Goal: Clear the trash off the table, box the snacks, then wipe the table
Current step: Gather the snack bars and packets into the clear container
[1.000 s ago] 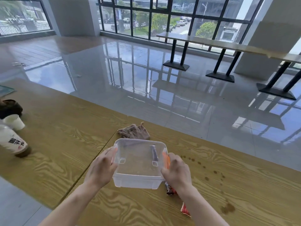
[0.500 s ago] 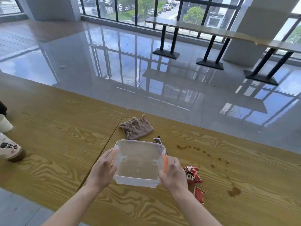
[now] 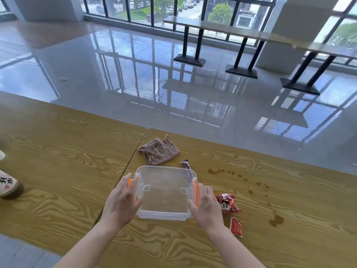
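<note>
Standing by the wooden table point(image 3: 58, 151), an observer notes the following, with all positions taken from the clear box point(image 3: 166, 192).

Well to the left of the box, at the picture's edge, a labelled bottle point(image 3: 7, 184) lies on the table, only partly in view. Judged to be trash not yet cleared.

The left hand point(image 3: 121, 204) grips the box's left side, fingers curled over the orange latch point(image 3: 129, 183) there. The box rests on the table and looks empty; whether its lid is fastened cannot be told.

Just behind the box, slightly left, a brown cloth point(image 3: 159, 150) lies crumpled and untouched. Touching or just beside the box's far right corner is a dark snack bar point(image 3: 185, 164).

The right hand point(image 3: 206, 206) grips the box's right side in the same manner, fingers wrapped about that edge and its latch.

Just right of the box lies a red snack packet point(image 3: 228, 204), and nearer the person a smaller red packet point(image 3: 236, 226). Further right, brown stains point(image 3: 276, 220) dot the surface.

Assessment: early stage. No snack is boxed, trash remains, and wiping has not begun. The step in hand appears to be readying the box for loading.
</note>
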`<state>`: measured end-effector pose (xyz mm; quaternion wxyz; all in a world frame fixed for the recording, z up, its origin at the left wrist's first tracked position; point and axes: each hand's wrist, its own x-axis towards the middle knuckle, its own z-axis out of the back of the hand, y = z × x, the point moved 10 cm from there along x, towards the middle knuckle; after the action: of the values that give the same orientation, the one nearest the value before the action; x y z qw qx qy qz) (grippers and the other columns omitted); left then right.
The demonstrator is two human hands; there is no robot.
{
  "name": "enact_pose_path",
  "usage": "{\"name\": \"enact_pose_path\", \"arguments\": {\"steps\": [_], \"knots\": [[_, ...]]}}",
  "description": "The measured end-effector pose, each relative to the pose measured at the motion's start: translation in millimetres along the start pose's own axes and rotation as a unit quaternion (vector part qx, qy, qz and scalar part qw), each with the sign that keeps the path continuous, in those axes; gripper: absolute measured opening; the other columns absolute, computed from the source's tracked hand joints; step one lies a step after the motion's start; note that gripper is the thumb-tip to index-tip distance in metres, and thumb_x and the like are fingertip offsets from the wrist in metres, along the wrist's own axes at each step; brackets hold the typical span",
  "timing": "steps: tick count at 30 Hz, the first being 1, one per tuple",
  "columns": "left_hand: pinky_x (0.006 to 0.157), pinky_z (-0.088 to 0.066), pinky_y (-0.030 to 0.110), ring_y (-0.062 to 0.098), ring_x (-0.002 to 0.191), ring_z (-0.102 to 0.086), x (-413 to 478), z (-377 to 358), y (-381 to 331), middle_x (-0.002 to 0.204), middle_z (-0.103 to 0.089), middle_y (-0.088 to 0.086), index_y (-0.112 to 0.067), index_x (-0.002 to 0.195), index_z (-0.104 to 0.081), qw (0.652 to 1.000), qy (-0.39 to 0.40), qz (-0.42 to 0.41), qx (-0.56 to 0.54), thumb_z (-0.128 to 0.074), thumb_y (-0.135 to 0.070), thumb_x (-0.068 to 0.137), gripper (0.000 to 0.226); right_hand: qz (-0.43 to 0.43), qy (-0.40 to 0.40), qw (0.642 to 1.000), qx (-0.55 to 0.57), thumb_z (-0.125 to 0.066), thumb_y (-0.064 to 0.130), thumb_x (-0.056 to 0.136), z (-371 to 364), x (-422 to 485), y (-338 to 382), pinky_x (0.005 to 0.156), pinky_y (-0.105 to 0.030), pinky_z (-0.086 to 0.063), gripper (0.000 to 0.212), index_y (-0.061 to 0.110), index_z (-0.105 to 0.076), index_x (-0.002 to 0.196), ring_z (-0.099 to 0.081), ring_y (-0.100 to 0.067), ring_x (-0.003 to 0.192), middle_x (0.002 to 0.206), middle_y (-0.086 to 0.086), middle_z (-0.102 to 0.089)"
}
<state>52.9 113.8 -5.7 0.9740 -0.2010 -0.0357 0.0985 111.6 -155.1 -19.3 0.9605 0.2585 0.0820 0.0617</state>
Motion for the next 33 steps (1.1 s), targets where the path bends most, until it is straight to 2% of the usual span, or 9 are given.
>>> {"name": "enact_pose_path", "arguments": {"steps": [2, 5, 8, 10, 13, 18, 22, 25, 33], "knots": [[0.103, -0.043, 0.049, 0.037, 0.136, -0.04, 2.9, 3.9, -14.1, 0.148, -0.04, 0.023, -0.009, 0.141, -0.044, 0.999, -0.009, -0.016, 0.036, -0.067, -0.025, 0.081, 0.066, -0.004, 0.004, 1.0, 0.001, -0.062, 0.043, 0.092, 3.0, 0.5, -4.2, 0.095, -0.034, -0.043, 0.06, 0.021, -0.038, 0.142, -0.053, -0.023, 0.118, 0.132, 0.002, -0.046], [0.104, -0.042, 0.051, 0.036, 0.137, -0.039, 7.4, 6.8, -45.2, 0.149, -0.039, 0.021, -0.01, 0.141, -0.046, 0.997, -0.021, -0.049, 0.053, -0.067, -0.032, 0.082, 0.066, -0.006, -0.015, 1.0, 0.018, -0.058, 0.052, 0.093, 15.9, 0.0, -11.9, 0.097, -0.037, -0.045, 0.064, 0.022, -0.037, 0.146, -0.051, -0.022, 0.121, 0.138, 0.003, -0.046], [0.111, -0.033, 0.055, 0.034, 0.138, -0.038, 8.8, 0.3, -84.6, 0.149, -0.04, 0.018, -0.014, 0.141, -0.047, 0.996, -0.02, -0.079, 0.032, -0.066, -0.033, 0.083, 0.064, -0.013, -0.049, 0.998, 0.045, -0.062, 0.046, 0.093, 37.7, -2.9, -29.1, 0.099, -0.036, -0.043, 0.061, 0.019, -0.043, 0.145, -0.052, -0.02, 0.126, 0.141, 0.003, -0.049], [0.106, -0.038, 0.056, 0.033, 0.134, -0.043, 7.9, -2.9, -117.2, 0.147, -0.044, 0.016, -0.016, 0.139, -0.049, 0.995, -0.022, -0.101, -0.007, -0.068, -0.029, 0.082, 0.061, -0.025, -0.073, 0.996, 0.048, -0.066, 0.038, 0.092, 54.9, -6.5, -50.3, 0.098, -0.034, -0.044, 0.056, 0.017, -0.049, 0.142, -0.054, -0.02, 0.124, 0.139, 0.001, -0.054], [0.097, -0.05, 0.042, 0.029, 0.123, -0.053, 1.8, -5.1, -175.5, 0.134, -0.055, 0.013, -0.012, 0.131, -0.055, 0.982, -0.047, -0.176, -0.055, -0.072, -0.017, 0.076, 0.057, -0.061, -0.096, 0.992, 0.056, -0.069, 0.026, 0.089, 75.7, -16.3, -94.5, 0.092, -0.033, -0.047, 0.048, 0.016, -0.057, 0.135, -0.059, -0.021, 0.115, 0.131, -0.003, -0.06], [0.102, -0.044, 0.037, 0.026, 0.123, -0.05, -5.1, -32.6, -252.1, 0.135, -0.053, 0.012, -0.014, 0.134, -0.053, 0.969, -0.037, -0.233, -0.068, -0.066, -0.02, 0.082, 0.055, -0.09, -0.065, 0.993, 0.039, -0.073, 0.028, 0.087, 80.3, -28.0, -159.6, 0.091, -0.029, -0.048, 0.049, 0.016, -0.058, 0.132, -0.061, -0.019, 0.113, 0.128, -0.004, -0.062], [0.105, -0.041, 0.036, 0.028, 0.128, -0.046, -5.5, -75.1, -298.2, 0.138, -0.05, 0.014, -0.014, 0.137, -0.051, 0.966, 0.013, -0.253, -0.051, -0.06, -0.021, 0.083, 0.055, -0.1, 0.025, 0.995, 0.001, -0.071, 0.047, 0.083, 58.1, -26.9, -192.4, 0.1, -0.031, -0.043, 0.061, 0.021, -0.054, 0.136, -0.054, -0.021, 0.121, 0.129, -0.002, -0.058], [0.108, -0.039, 0.038, 0.03, 0.132, -0.041, -2.6, -115.1, -321.2, 0.14, -0.046, 0.017, -0.014, 0.138, -0.048, 0.964, 0.071, -0.257, -0.01, -0.054, -0.017, 0.083, 0.056, -0.078, 0.069, 0.994, -0.035, -0.07, 0.054, 0.081, 39.9, -25.8, -199.2, 0.1, -0.028, -0.04, 0.063, 0.024, -0.053, 0.134, -0.051, -0.021, 0.119, 0.127, 0.002, -0.054], [0.115, -0.028, 0.049, 0.036, 0.146, -0.015, 16.9, -197.0, -303.1, 0.157, -0.023, 0.015, -0.032, 0.148, -0.027, 0.946, 0.228, -0.17, 0.156, -0.057, -0.011, 0.087, 0.071, -0.048, 0.068, 0.996, -0.038, -0.059, 0.048, 0.087, 16.2, -24.4, -195.1, 0.095, -0.028, -0.042, 0.035, 0.022, -0.059, 0.111, -0.047, -0.021, 0.11, 0.118, 0.002, -0.049]]}}
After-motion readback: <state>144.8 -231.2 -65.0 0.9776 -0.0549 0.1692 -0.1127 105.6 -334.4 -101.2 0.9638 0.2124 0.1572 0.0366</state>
